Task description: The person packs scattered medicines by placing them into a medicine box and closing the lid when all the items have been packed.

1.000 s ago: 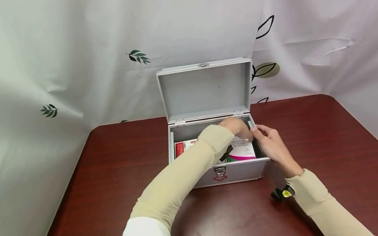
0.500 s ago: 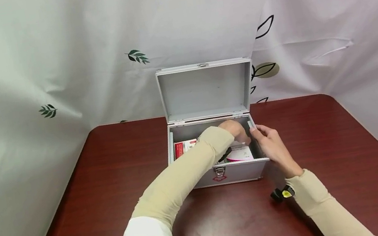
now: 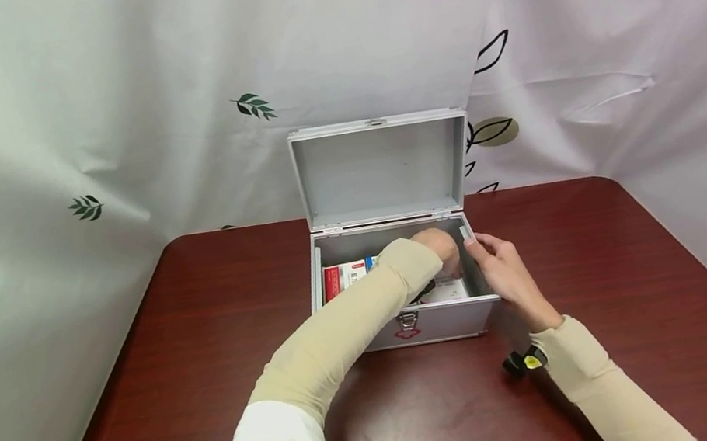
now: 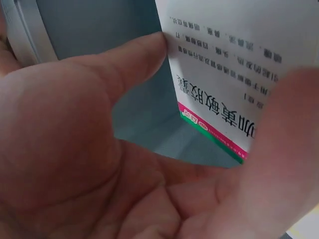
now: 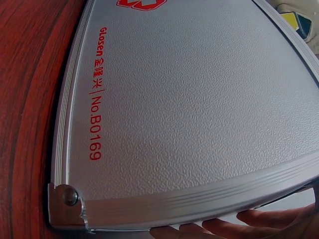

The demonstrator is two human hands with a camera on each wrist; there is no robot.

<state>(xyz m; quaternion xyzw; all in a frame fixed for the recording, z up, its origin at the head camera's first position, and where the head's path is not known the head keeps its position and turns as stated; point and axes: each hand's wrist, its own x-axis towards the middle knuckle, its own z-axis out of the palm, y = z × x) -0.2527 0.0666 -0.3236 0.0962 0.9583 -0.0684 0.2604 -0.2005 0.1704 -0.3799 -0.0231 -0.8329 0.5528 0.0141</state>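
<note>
An open silver first-aid case (image 3: 449,320) stands on the table with its lid (image 3: 380,172) raised. My left hand (image 3: 438,249) reaches inside the right part of it and holds a white medicine box (image 3: 446,291) with a pink and green band. In the left wrist view, the thumb touches one edge of this medicine box (image 4: 219,64) and the fingers curve round its other side. My right hand (image 3: 508,276) grips the case's right wall, thumb over the rim. Its fingers (image 5: 239,229) lie along the outside in the right wrist view.
Inside the case at the left stands a red and white box (image 3: 344,279), with a blue-edged box (image 3: 370,262) beside it. The left forearm hides part of the contents. A dark red table (image 3: 231,289) lies beneath, with a pale curtain (image 3: 174,86) behind.
My left hand has moved down and slightly towards me with the medicine box, which sits lower in the case. The right hand keeps its grip on the wall.
</note>
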